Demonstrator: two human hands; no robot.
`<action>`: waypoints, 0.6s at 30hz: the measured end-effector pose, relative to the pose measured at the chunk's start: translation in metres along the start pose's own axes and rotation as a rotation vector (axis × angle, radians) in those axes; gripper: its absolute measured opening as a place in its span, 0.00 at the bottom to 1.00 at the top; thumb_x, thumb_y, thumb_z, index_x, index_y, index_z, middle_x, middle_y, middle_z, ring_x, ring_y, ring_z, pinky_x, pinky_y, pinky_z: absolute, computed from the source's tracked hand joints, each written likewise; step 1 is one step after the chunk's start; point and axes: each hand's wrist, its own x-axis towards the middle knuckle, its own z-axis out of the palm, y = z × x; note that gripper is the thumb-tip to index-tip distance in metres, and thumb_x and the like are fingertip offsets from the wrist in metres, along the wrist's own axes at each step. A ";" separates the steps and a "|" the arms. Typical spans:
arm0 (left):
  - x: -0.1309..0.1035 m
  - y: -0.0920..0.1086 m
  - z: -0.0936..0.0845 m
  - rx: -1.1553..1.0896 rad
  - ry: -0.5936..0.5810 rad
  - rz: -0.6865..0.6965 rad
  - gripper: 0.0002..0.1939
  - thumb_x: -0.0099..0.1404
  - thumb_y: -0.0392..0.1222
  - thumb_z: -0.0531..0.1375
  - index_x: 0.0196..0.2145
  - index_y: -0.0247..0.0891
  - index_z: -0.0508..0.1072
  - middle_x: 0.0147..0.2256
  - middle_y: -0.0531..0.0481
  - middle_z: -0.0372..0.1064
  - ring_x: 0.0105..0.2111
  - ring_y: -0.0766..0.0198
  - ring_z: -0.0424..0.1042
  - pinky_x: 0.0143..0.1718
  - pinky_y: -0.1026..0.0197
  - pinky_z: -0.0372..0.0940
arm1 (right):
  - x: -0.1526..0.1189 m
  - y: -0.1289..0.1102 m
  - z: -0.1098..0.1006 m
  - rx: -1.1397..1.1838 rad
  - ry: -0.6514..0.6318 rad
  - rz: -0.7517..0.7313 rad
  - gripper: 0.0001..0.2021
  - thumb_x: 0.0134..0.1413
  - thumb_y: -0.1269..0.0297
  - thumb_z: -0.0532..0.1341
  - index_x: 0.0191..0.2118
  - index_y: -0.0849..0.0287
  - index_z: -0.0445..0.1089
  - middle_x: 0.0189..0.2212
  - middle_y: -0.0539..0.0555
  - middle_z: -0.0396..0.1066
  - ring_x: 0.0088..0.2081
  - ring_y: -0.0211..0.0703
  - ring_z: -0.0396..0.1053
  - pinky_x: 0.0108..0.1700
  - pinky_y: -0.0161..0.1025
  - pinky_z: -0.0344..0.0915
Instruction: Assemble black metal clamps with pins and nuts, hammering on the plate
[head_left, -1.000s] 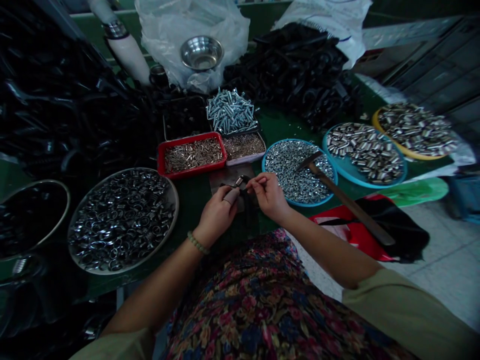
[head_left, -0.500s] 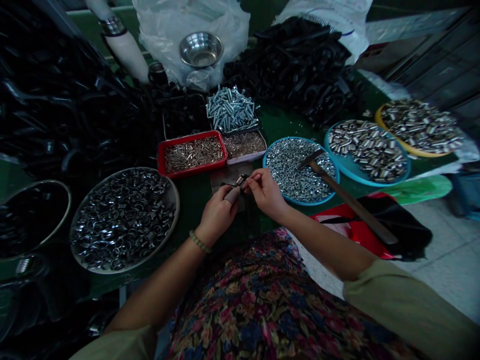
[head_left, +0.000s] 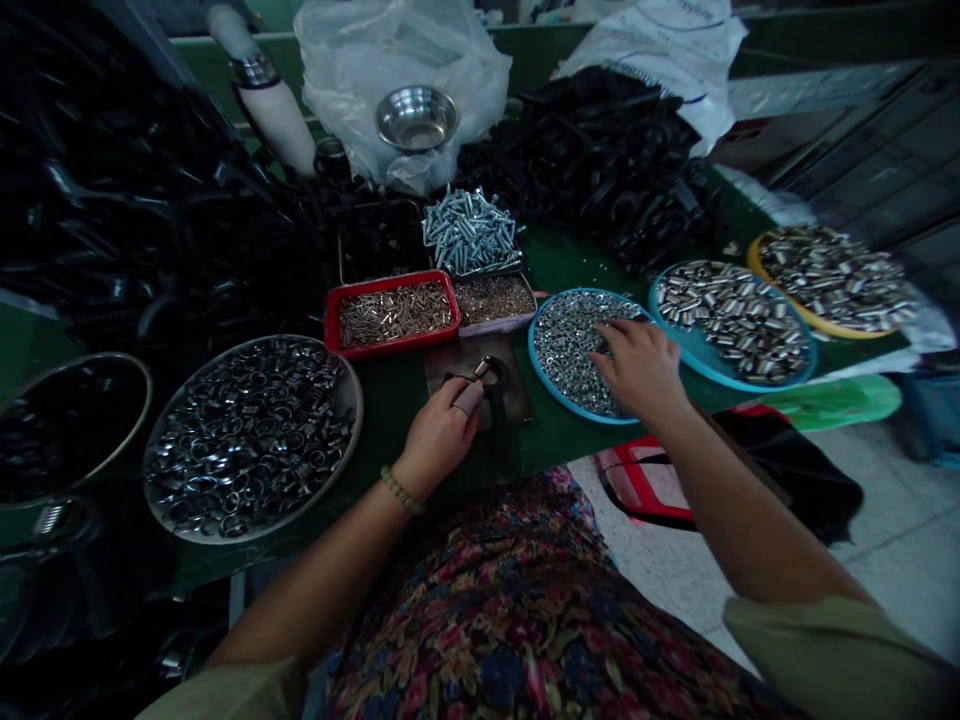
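Note:
My left hand (head_left: 442,430) is closed on a black part with a ring-shaped end (head_left: 498,376), low over a flat metal plate (head_left: 517,400). A small shiny threaded metal piece (head_left: 482,367) shows at the fingertips. My right hand (head_left: 641,365) reaches over the blue tray (head_left: 551,397) of small silver nuts (head_left: 574,340), its fingers stretched and its thumb apart. Under that hand and forearm the hammer is mostly hidden; whether my fingers touch it, I cannot tell.
A red tray (head_left: 330,325) of small screws and a box of tiny metal pieces (head_left: 495,298) stand behind the plate. Left lies a round tray (head_left: 358,400) of black rings. Silver cylinders (head_left: 735,315) fill trays at right. Black parts (head_left: 592,160) are heaped behind.
My right hand has left the black part and moved right to the nut tray, covering the hammer. My left hand still holds the part. The view has shifted slightly.

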 end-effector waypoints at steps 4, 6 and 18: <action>0.000 0.002 0.000 0.007 -0.014 -0.012 0.19 0.66 0.37 0.53 0.55 0.37 0.65 0.51 0.42 0.63 0.45 0.57 0.67 0.49 0.56 0.67 | -0.023 0.044 -0.002 -0.194 -0.148 0.145 0.20 0.60 0.59 0.52 0.54 0.64 0.65 0.44 0.67 0.71 0.46 0.64 0.65 0.44 0.58 0.62; 0.000 0.002 0.000 0.020 -0.017 -0.022 0.19 0.66 0.38 0.53 0.55 0.37 0.64 0.50 0.42 0.63 0.45 0.57 0.68 0.48 0.56 0.67 | -0.026 0.044 -0.004 -0.187 -0.174 0.111 0.21 0.61 0.62 0.50 0.55 0.68 0.63 0.43 0.68 0.71 0.46 0.62 0.67 0.44 0.55 0.63; 0.001 0.004 -0.005 0.046 -0.088 -0.046 0.19 0.66 0.37 0.52 0.55 0.39 0.63 0.53 0.43 0.62 0.46 0.58 0.67 0.47 0.57 0.67 | 0.002 -0.103 -0.041 0.559 -0.115 -0.205 0.20 0.65 0.63 0.46 0.60 0.57 0.56 0.53 0.60 0.69 0.51 0.52 0.70 0.50 0.48 0.68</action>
